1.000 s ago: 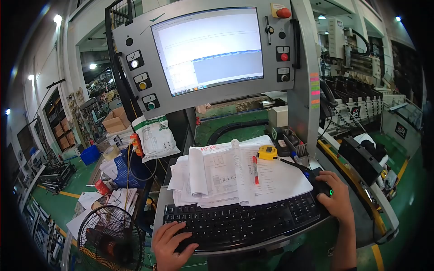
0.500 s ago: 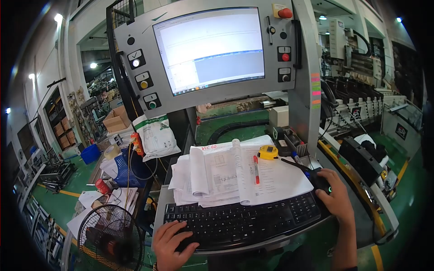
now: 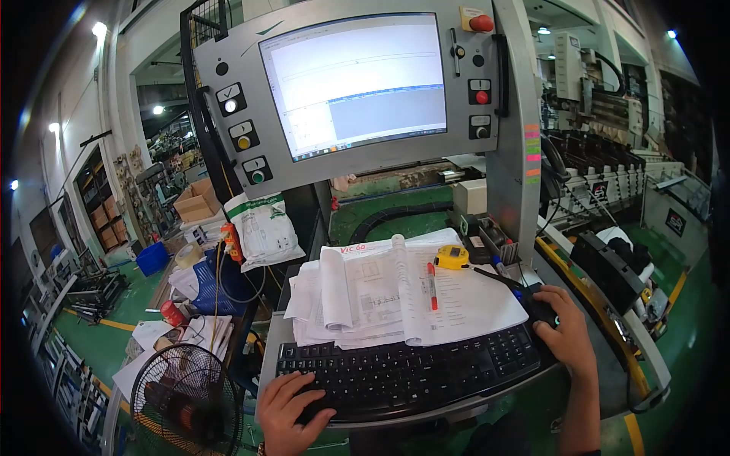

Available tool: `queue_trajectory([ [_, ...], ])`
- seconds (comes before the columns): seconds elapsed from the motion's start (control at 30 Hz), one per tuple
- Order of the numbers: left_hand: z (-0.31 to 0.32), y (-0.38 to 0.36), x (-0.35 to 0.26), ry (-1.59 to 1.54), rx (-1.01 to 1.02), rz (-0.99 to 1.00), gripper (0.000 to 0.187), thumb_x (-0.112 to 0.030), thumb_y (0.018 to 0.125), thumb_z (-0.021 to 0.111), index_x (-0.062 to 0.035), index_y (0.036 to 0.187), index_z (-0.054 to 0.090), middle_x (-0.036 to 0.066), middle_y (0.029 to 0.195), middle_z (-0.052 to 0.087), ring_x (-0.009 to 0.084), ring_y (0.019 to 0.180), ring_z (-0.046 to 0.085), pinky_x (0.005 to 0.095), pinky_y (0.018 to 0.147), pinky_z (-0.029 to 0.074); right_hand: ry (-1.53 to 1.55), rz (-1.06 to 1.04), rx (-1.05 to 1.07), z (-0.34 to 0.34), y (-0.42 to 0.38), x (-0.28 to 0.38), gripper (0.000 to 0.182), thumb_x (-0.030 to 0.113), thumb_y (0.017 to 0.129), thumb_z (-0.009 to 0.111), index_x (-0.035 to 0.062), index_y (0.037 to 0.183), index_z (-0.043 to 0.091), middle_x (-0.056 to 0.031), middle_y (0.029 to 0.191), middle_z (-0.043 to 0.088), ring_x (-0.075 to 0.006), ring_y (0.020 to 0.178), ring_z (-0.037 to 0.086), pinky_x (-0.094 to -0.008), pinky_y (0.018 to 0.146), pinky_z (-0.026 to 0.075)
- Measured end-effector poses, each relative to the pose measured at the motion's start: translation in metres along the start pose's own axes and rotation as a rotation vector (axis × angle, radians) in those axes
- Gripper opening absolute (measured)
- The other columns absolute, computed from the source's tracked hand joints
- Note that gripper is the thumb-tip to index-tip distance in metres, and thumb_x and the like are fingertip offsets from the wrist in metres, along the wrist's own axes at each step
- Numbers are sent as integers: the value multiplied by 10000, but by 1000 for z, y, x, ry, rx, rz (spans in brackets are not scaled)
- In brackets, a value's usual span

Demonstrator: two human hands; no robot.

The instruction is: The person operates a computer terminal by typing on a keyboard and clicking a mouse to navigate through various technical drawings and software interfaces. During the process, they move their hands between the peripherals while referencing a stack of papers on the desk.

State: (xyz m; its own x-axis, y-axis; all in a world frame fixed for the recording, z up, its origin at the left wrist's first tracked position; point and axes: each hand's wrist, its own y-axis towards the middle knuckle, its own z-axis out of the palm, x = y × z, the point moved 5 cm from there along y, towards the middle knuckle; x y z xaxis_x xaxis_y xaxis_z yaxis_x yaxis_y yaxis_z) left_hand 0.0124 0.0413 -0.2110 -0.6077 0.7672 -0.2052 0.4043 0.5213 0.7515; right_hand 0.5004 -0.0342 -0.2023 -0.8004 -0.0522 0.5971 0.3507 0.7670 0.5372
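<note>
My left hand (image 3: 290, 414) rests at the left end of the black keyboard (image 3: 411, 380), fingers spread over the keys and thumb apart. On the right, my right hand (image 3: 564, 330) is curved over a black computer mouse (image 3: 541, 310) with a small green light. Behind the keyboard lies a stack of printed papers (image 3: 372, 292), some sheets curled over. A red marker pen (image 3: 432, 287) and a yellow tape measure (image 3: 452, 257) sit on the papers. Above them, the monitor (image 3: 357, 83) in a grey control panel displays thin, slightly curved lines.
A red emergency stop button (image 3: 480, 23) is at the panel's upper right. To the left are a black fan (image 3: 186, 403), a white plastic bag (image 3: 265, 232) and a blue basket (image 3: 220, 285). A machine (image 3: 601, 163) stands at the right, beyond a yellow-edged rail.
On the monitor, the drawn lines look slightly different and a small pointer shows near them. Both hands stay in almost the same place.
</note>
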Motion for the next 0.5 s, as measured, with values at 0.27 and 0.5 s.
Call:
queue_trajectory([
  [0.27,0,0,-1,-7,0,-8,343,-146,816,955,-53,1127,843,150,1357,811,391,1322,724,518,1137,561,21,2,2,-1,0,1,535,161,851,781,24,1366,735,-221,1525,685,-469,1344,703,-491,1141,561],
  [0.5,9,-10,12,6,-3,-118,381,-343,763,986,-76,1010,874,121,1274,840,384,1277,735,522,1104,570,5,-2,18,1,1,-2,596,176,869,796,33,1438,690,-210,1561,657,-453,1379,681,-478,1129,555],
])
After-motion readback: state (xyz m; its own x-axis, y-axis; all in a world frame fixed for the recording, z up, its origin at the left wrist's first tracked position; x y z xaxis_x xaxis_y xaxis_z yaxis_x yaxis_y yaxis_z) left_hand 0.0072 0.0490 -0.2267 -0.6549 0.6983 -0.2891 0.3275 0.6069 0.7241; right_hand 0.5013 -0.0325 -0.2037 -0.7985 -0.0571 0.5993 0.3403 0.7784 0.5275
